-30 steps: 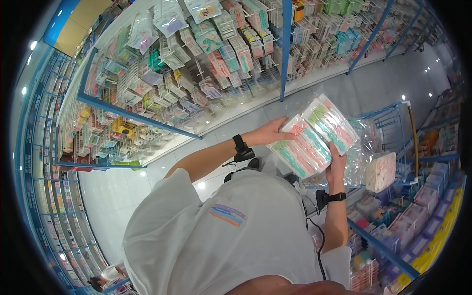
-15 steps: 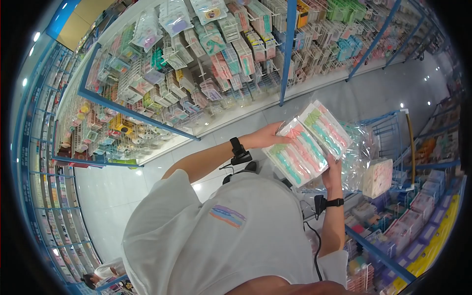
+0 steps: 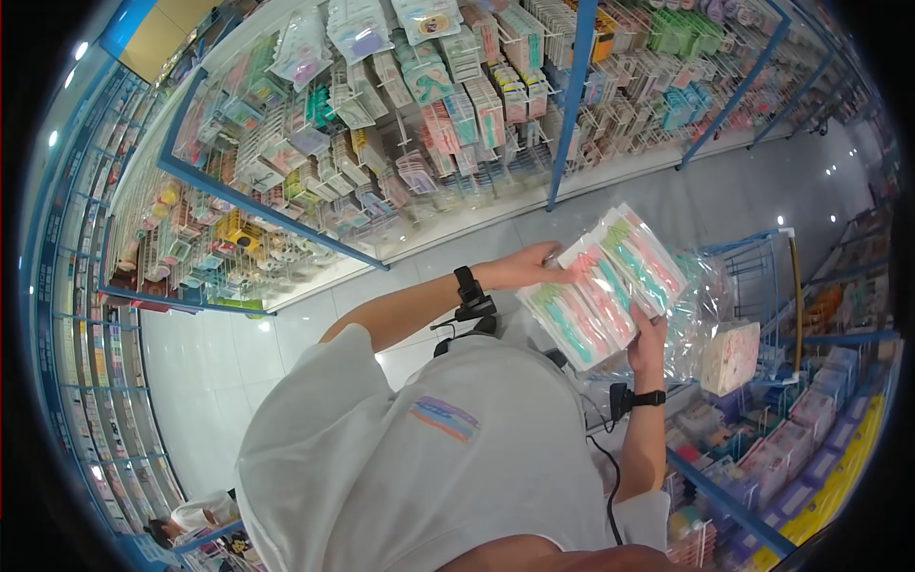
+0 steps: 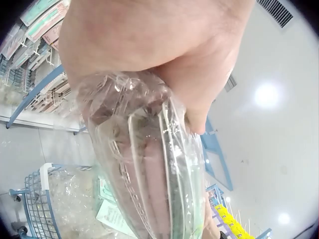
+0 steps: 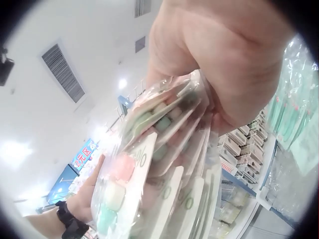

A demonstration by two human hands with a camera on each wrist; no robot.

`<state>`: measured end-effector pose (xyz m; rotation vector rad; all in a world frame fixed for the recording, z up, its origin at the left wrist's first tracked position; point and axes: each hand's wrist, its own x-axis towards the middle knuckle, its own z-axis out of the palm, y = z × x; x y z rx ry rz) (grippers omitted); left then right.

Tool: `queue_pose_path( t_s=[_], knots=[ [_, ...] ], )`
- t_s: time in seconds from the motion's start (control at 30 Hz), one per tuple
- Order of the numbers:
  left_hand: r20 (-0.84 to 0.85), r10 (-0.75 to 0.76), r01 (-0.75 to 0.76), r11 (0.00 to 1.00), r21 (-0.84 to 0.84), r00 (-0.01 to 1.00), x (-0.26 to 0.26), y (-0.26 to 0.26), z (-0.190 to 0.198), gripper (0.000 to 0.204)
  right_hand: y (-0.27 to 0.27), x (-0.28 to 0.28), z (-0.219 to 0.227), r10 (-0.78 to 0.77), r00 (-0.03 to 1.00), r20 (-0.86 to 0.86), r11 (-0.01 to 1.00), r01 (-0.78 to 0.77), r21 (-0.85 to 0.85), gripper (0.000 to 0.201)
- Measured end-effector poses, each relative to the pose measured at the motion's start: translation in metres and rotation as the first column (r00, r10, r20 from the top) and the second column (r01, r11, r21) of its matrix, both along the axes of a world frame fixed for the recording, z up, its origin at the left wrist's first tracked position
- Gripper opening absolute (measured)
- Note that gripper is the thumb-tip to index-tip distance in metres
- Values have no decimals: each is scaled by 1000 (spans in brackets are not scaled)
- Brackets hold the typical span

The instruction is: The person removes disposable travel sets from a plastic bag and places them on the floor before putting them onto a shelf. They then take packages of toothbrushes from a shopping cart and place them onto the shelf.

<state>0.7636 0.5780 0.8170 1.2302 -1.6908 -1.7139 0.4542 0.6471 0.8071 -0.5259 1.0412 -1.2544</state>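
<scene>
Both hands hold clear plastic packs of carded goods (image 3: 596, 310) in front of the body, the cards bearing pink, green and teal pieces. My left hand (image 3: 519, 266) grips the packs' left end, its thumb over the top. In the left wrist view, the crinkled plastic (image 4: 144, 124) bunches beneath the left palm, with several cards edge-on inside. Lower right, my right hand (image 3: 649, 343) grips the near edge. Under that hand in the right wrist view, fanned cards (image 5: 167, 184) show rounded pink, white and teal pieces; its fingertips are hidden.
A blue wire cart (image 3: 762, 248) stands at the right with clear plastic bags (image 3: 701, 315) in it and a pale block-shaped package (image 3: 731, 357) at its near side. Hanging racks (image 3: 419, 124) of carded goods run ahead. Stacked boxes (image 3: 791, 434) fill a right-hand shelf. Another person (image 3: 200, 515) is at lower left.
The packs and both hands have shifted slightly down toward the body, with the packs' tilt changing a little. Both hands keep their grip.
</scene>
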Motion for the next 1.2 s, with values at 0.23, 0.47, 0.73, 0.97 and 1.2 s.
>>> queue_pose_path(
  t_s=[0.23, 0.47, 0.73, 0.97, 1.2],
  knots=[
    [-664, 235, 160, 864, 476, 710, 25, -4, -2, 71, -4, -11, -1, -84, 992, 90, 995, 78, 68, 53],
    [-740, 266, 73, 918, 391, 618, -2, 0, -14, 60, -15, 17, 16, -146, 975, 165, 989, 145, 14, 52],
    [-520, 450, -242, 875, 419, 726, -27, 9, 5, 78, -9, 38, 3, -120, 979, 163, 991, 127, -33, 53],
    [-501, 436, -221, 874, 432, 748, -22, 5, 10, 71, -6, 31, 4, -68, 976, 208, 997, 76, -29, 50],
    [-404, 555, -356, 808, 470, 727, -20, -1, 12, 57, -7, 3, 4, 201, 975, 98, 959, -216, 182, 52]
  ],
)
